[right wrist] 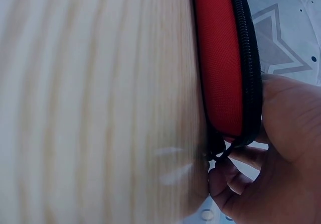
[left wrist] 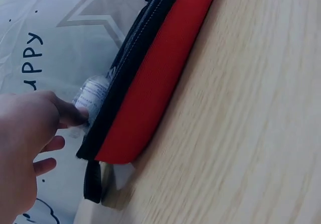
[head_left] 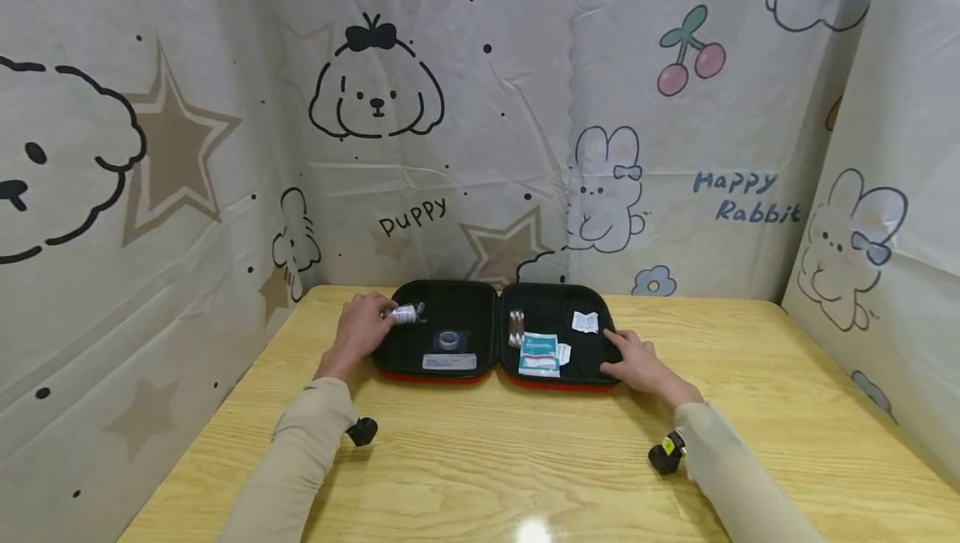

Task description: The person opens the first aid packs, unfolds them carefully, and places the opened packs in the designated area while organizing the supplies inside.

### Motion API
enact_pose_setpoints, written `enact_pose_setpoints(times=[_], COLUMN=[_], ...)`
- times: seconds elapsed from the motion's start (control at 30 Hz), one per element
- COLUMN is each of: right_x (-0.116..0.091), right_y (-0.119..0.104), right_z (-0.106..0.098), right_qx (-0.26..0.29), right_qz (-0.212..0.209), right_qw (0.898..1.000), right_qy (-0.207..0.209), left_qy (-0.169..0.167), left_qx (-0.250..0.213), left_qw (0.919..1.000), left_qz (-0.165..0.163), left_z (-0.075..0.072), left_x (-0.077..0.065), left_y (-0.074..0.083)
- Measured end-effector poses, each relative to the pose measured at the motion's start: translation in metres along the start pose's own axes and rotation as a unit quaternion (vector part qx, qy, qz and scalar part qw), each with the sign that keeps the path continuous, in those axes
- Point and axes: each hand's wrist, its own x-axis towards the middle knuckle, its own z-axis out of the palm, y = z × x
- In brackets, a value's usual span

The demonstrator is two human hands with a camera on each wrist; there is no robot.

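Observation:
A red zip case [head_left: 498, 301] with a black lining lies unfolded flat on the table. At its left end my left hand [head_left: 363, 328] pinches a white bandage roll [head_left: 406, 314] in clear wrapping, over the left half. Printing shows on the bandage roll [left wrist: 93, 94] in the left wrist view, close by the case's rim. My right hand [head_left: 637, 362] grips the case's right edge, with the thumb at the rim and fingers curled round the outer side. In the right wrist view, the right hand's fingers [right wrist: 228, 184] are beside the corner and zip end.
The left half holds a clear packet with a ring-shaped item [head_left: 450, 341] and a flat pale packet [head_left: 448, 362]. In the right half are cotton swabs [head_left: 516, 329], teal-and-white sachets [head_left: 539, 354] and a small white packet [head_left: 585, 322]. Printed cloth [head_left: 480, 151] hangs behind the wooden table [head_left: 480, 460].

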Motion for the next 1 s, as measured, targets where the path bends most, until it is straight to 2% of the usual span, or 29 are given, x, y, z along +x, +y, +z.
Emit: enact_pose_setpoints(times=[0.17,0.27,0.43,0.6,0.73,0.93,1.0], right_x=[0.001,0.001,0.001,0.002,0.002,0.002,0.002], right_y=[-0.004,-0.006,-0.006,-0.004,-0.001,0.004,0.004], right_z=[0.000,-0.001,-0.003,-0.002,0.000,0.002,0.002], right_qx=[-0.002,-0.003,-0.004,-0.001,0.002,0.002,0.003], right_qz=[0.003,0.005,0.002,-0.011,-0.016,-0.008,-0.005], right_qw=[1.000,1.000,1.000,1.000,1.000,1.000,1.000], right_qy=[-0.003,-0.007,0.001,0.008,0.006,0.004,0.003], left_qy=[-0.021,-0.029,-0.041,-0.074,-0.104,-0.119,-0.119], left_qx=[0.045,0.063,0.055,0.020,-0.035,-0.130,-0.166], left_qw=[0.9988,0.9975,0.9974,0.9967,0.9931,0.9819,0.9751], left_qz=[-0.001,-0.013,-0.024,-0.027,-0.042,-0.069,-0.086], left_z=[0.003,0.005,0.010,0.015,0.019,0.024,0.025], left_x=[-0.001,0.001,0.008,0.011,0.011,0.013,0.014], left_y=[0.005,0.008,0.017,0.028,0.033,0.034,0.033])
